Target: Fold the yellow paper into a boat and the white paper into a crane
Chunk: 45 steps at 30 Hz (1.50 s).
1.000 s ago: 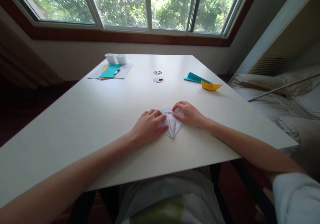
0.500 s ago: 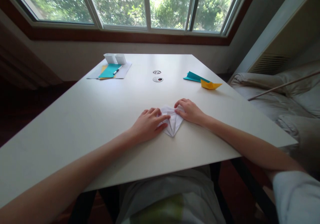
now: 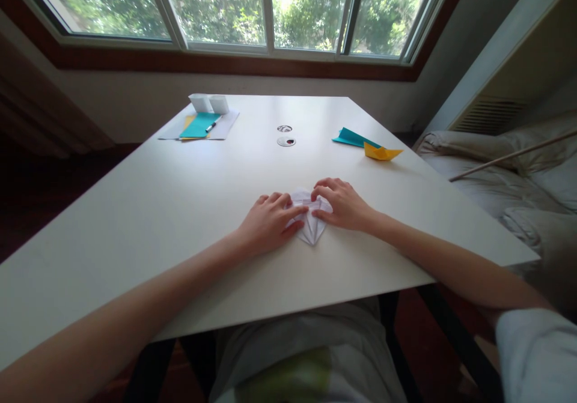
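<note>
A piece of folded white paper [image 3: 311,233] lies on the table in front of me, its creased lower point towards me. My left hand [image 3: 269,220] holds its left side down, index finger stretched across the folds and thumb near the lower left edge. From the right, my right hand [image 3: 342,206] has curled fingers and thumb at the paper's upper right part, on the folds. Both hands cover parts of the sheet, so the exact grip of the right fingertips is partly hidden.
A yellow paper boat [image 3: 381,152] and a teal folded paper plane [image 3: 354,138] sit at the right. Coloured sheets [image 3: 198,125], a pen [image 3: 213,125] and white box-like pieces [image 3: 219,104] are at the far left. Two round fittings [image 3: 286,142] mark the table's middle.
My right hand has shifted slightly left and inward over the paper, its thumb now lower on the folds. My left hand has stayed in place.
</note>
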### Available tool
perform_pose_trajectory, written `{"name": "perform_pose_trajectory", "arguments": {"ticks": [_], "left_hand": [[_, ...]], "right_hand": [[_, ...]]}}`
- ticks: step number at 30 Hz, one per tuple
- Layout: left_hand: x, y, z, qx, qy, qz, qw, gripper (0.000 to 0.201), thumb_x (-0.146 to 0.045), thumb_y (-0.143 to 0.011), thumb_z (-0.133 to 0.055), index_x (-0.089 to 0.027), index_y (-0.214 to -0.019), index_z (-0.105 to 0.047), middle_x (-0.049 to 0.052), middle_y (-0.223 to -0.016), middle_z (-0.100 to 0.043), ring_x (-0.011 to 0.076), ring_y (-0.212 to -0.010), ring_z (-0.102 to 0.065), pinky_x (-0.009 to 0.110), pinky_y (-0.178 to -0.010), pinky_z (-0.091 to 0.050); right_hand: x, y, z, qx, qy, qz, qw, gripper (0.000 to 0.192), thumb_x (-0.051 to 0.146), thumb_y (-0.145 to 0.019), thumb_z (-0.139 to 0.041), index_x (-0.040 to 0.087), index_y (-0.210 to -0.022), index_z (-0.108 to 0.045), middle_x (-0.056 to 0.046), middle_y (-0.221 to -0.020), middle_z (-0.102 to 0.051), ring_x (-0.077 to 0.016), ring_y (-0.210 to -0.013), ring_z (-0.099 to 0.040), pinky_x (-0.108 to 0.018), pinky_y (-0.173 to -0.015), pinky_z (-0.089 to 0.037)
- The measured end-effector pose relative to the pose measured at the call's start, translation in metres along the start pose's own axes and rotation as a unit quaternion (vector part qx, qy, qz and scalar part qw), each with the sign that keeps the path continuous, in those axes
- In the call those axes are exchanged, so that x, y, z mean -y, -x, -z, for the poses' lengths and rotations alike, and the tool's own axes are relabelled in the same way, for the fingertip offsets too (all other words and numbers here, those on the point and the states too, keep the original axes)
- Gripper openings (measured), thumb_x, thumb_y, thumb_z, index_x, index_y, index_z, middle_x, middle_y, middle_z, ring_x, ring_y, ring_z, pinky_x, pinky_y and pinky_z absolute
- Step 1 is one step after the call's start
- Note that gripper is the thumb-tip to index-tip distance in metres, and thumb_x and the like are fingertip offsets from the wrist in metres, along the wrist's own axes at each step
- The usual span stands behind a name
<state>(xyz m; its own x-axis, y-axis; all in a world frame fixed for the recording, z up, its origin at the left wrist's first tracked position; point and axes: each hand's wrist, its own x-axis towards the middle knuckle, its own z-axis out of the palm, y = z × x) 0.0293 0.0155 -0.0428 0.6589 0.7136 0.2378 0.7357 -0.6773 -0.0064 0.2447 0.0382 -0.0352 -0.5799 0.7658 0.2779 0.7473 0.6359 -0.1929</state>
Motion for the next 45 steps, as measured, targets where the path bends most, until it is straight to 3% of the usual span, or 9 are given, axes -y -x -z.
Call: {"name": "perform_pose_trajectory", "arguments": {"ticks": [10, 31, 40, 45], "left_hand": [[0.001, 0.001, -0.002, -0.004, -0.016, -0.001, 1.0, 0.034, -0.039, -0.09, -0.04, -0.032, -0.122, -0.051, 0.006, -0.106, -0.056, 0.0228, -0.099, -0.052, 0.039, -0.083, -0.039], [0.001, 0.001, 0.0, 0.0, -0.014, 0.002, 1.0, 0.035, -0.039, -0.09, -0.039, -0.032, -0.122, -0.051, 0.006, -0.108, -0.056, 0.0232, -0.1, -0.051, 0.04, -0.085, -0.039], [0.002, 0.003, 0.0, -0.01, -0.033, 0.013, 0.999, 0.034, -0.039, -0.089, -0.041, -0.033, -0.12, -0.053, 0.007, -0.104, -0.057, 0.024, -0.099, -0.051, 0.04, -0.085, -0.038], [0.003, 0.003, 0.002, -0.014, -0.062, 0.059, 0.996, 0.033, -0.04, -0.089, -0.041, -0.031, -0.117, -0.056, 0.008, -0.101, -0.057, 0.0255, -0.097, -0.052, 0.042, -0.084, -0.038]], "right_hand": [[0.012, 0.005, 0.008, 0.059, -0.007, 0.047, 0.997, 0.03, 0.043, -0.075, -0.062, 0.023, -0.097, -0.056, -0.008, -0.117, -0.053, -0.0276, -0.109, -0.048, -0.047, -0.093, -0.036], [0.015, 0.007, 0.016, 0.104, -0.03, 0.091, 0.99, 0.031, 0.04, -0.073, -0.063, 0.02, -0.094, -0.054, -0.01, -0.119, -0.051, -0.0278, -0.111, -0.046, -0.048, -0.096, -0.033], [0.005, 0.008, 0.024, 0.121, -0.043, 0.103, 0.986, 0.052, 0.051, -0.069, -0.066, 0.019, -0.108, -0.052, -0.013, -0.125, -0.046, -0.0297, -0.119, -0.039, -0.049, -0.101, -0.029], [-0.003, 0.007, 0.024, 0.11, -0.053, 0.13, 0.984, 0.033, 0.041, -0.079, -0.059, 0.023, -0.107, -0.059, -0.011, -0.122, -0.049, -0.0269, -0.116, -0.041, -0.046, -0.098, -0.035]]}}
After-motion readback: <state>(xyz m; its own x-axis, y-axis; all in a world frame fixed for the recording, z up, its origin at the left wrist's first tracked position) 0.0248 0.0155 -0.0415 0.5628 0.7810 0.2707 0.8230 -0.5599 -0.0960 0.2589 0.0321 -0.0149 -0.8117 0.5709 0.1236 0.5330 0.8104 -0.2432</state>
